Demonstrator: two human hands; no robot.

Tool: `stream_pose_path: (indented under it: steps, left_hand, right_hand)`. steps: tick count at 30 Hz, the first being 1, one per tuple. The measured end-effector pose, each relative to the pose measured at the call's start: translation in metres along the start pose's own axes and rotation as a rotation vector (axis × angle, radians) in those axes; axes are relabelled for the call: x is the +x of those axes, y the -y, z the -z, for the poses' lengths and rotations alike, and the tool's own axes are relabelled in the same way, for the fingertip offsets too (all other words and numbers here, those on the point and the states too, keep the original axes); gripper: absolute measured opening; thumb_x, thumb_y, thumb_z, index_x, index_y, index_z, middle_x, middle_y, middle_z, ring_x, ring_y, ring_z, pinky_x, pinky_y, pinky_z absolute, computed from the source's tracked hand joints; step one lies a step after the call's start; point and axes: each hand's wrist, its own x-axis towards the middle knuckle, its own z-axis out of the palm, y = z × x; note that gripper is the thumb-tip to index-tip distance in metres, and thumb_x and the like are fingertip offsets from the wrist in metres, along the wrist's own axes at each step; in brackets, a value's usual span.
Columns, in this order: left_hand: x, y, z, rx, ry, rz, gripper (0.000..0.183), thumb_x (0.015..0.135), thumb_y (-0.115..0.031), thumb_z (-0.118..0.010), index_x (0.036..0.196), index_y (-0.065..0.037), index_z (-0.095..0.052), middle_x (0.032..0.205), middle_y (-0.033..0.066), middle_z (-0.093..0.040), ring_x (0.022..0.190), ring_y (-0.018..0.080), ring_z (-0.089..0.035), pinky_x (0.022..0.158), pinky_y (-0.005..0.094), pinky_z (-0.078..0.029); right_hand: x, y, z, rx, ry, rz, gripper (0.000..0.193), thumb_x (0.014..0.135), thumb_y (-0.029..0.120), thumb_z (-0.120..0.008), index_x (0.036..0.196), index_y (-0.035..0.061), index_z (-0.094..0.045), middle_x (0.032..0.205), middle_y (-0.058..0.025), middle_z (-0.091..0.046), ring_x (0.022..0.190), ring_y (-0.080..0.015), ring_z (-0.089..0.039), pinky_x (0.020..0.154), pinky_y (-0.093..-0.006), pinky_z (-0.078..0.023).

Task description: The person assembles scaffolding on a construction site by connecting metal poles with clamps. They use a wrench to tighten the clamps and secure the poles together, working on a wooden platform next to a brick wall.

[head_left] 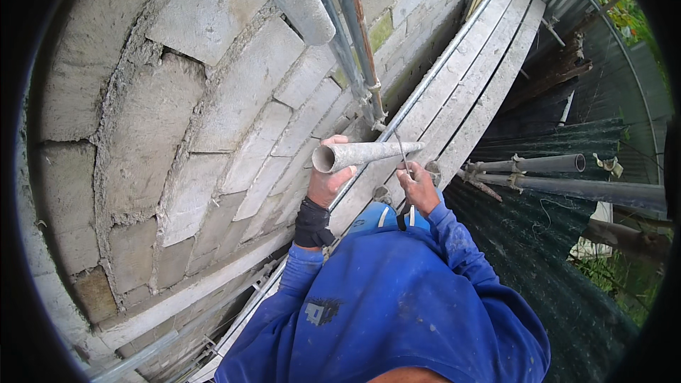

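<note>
My left hand [328,183], with a black wrap at the wrist, is closed around a grey, mortar-crusted pipe [376,152]. The pipe lies crosswise before me, its open end facing left. My right hand [420,190] pinches a thin metal rod [401,146] that rises against the pipe's side near its far right end; what kind of tool it is cannot be made out. Below both hands, the grey scaffold planks [454,78] run away to the upper right.
A block wall [234,120] with rough mortar joints stands close on my left. Upright scaffold poles [355,35] rise beside it, ahead of me. On the right, horizontal scaffold tubes [567,183] stick out above dark green corrugated sheeting [511,241].
</note>
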Motion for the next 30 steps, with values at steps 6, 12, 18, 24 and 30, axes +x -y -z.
stream_pose_path:
  steps: [6, 12, 18, 24, 30]
  left_hand:
    - [-0.02, -0.033, 0.025, -0.263, -0.338, 0.09, 0.063, 0.089, -0.016, -0.058, 0.144, -0.003, -0.032, 0.131, 0.0168, -0.048, 0.122, 0.0273, -0.05, 0.104, 0.0416, -0.041]
    - [-0.019, -0.046, 0.031, -0.176, -0.113, -0.005, 0.065, 0.091, -0.015, -0.055, 0.148, 0.001, -0.027, 0.132, 0.0162, -0.049, 0.118, 0.0237, -0.051, 0.105, 0.0374, -0.038]
    - [-0.014, -0.054, 0.006, 0.383, -0.233, -0.089, 0.057, 0.088, -0.022, -0.074, 0.13, 0.003, -0.044, 0.116, 0.0187, -0.059, 0.105, 0.0248, -0.061, 0.092, 0.0388, -0.049]
    - [-0.004, -0.062, -0.005, 0.543, -0.243, -0.204, 0.051, 0.085, -0.022, -0.077, 0.121, 0.004, -0.051, 0.108, 0.0194, -0.062, 0.098, 0.0281, -0.064, 0.088, 0.0388, -0.051]
    - [-0.01, -0.05, 0.001, 0.46, -0.24, -0.176, 0.048, 0.083, -0.018, -0.077, 0.119, 0.003, -0.052, 0.105, 0.0175, -0.063, 0.094, 0.0272, -0.064, 0.085, 0.0376, -0.051]
  right_hand:
    - [-0.058, 0.118, -0.02, 0.282, 0.005, 0.17, 0.035, 0.101, 0.02, -0.049, 0.13, 0.0006, -0.052, 0.073, -0.0022, -0.052, 0.058, -0.0094, -0.05, 0.057, -0.0268, -0.042]
    - [-0.042, 0.024, -0.075, -0.021, -0.063, 0.177, 0.03, 0.102, 0.022, -0.049, 0.118, -0.0004, -0.062, 0.079, -0.0089, -0.058, 0.073, -0.0158, -0.059, 0.07, -0.0345, -0.048]
    - [-0.087, 0.153, -0.033, 0.274, -0.189, 0.357, 0.031, 0.104, 0.018, -0.046, 0.128, -0.0013, -0.054, 0.076, -0.0028, -0.054, 0.062, -0.0071, -0.049, 0.059, -0.0266, -0.043]
    - [-0.102, 0.146, -0.037, 0.362, -0.514, 0.788, 0.032, 0.107, 0.023, -0.039, 0.126, 0.0013, -0.053, 0.076, -0.0058, -0.056, 0.062, -0.0076, -0.049, 0.059, -0.0259, -0.043]
    - [-0.044, 0.037, -0.046, -0.322, -0.391, 0.552, 0.035, 0.108, 0.028, -0.037, 0.121, 0.0033, -0.057, 0.071, -0.0048, -0.055, 0.059, -0.0074, -0.047, 0.056, -0.0259, -0.04]
